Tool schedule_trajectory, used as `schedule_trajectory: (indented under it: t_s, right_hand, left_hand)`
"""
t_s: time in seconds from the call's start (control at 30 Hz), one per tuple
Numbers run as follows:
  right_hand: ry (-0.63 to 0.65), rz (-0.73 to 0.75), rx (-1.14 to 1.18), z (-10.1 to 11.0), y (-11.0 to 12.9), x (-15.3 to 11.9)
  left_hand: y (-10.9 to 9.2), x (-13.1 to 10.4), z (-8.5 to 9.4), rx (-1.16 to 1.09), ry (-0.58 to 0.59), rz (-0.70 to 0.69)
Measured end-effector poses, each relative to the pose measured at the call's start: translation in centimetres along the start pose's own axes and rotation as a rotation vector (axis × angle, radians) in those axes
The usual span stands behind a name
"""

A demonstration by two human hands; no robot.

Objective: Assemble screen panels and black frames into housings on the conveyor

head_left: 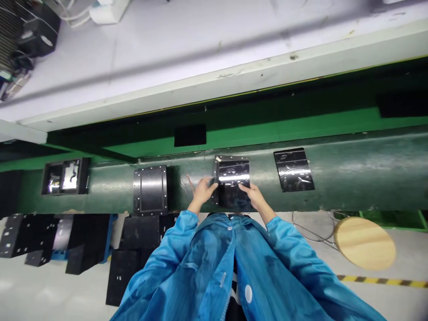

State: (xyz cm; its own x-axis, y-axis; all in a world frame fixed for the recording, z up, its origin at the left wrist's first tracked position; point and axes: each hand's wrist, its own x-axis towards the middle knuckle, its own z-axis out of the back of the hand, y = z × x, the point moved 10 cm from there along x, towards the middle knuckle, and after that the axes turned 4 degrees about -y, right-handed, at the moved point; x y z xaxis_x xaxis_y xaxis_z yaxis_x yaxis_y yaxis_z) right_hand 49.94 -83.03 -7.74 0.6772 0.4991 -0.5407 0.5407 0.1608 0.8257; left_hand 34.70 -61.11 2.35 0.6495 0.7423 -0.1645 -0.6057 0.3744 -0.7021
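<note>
A glossy black sheet (234, 174) lies over a black panel with a hole-dotted rim (215, 196), on the green bench in front of me. The panel's rim shows past the sheet at the left and top. My right hand (253, 195) pinches the sheet's right edge, thumb on top. At the left edge, my left hand (203, 191) is closed, its thumb tip against the rim. Something small and dark sits between its fingers, too blurred to name. Another glossy black sheet (294, 170) lies on the bench to the right. A similar rimmed panel (150, 191) rests to the left.
The green bench (361, 178) runs across in front of me, below a white shelf (214, 49). An open black box (65, 177) stands at the far left. Black boxes (123, 272) are on the floor at left, and a round wooden stool (364, 243) at right.
</note>
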Motion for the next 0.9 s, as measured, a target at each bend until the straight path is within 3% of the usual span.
schedule_trajectory:
  t_s: [0.1, 0.23, 0.5, 0.73, 0.8, 0.9]
  right_hand:
    - [-0.024, -0.079, 0.097, -0.9, -1.0, 1.8]
    - [-0.105, -0.067, 0.017, -1.3, -1.4, 3.3]
    - [-0.262, 0.008, -0.088, -0.3, -2.0, 2.9]
    - [-0.474, 0.262, -0.925, 1.3, 2.0, -0.8]
    - [-0.484, 0.268, -1.042, 2.2, 1.6, -2.1]
    - [-0.450, 0.138, -1.076, 4.3, -1.3, -3.6]
  left_hand:
    - [3.6, 0.5, -4.6, 0.001, 0.078, 0.090]
    - [5.5, 0.7, -6.7, 0.010, 0.101, 0.142]
    - [7.5, -0.1, -8.3, -0.075, 0.168, 0.165]
    - [9.9, -1.3, -9.6, -0.088, 0.303, 0.229]
    - [10.0, -1.7, -9.6, -0.052, 0.326, 0.225]
    - [10.0, -2.3, -9.4, 0.004, 0.343, 0.224]
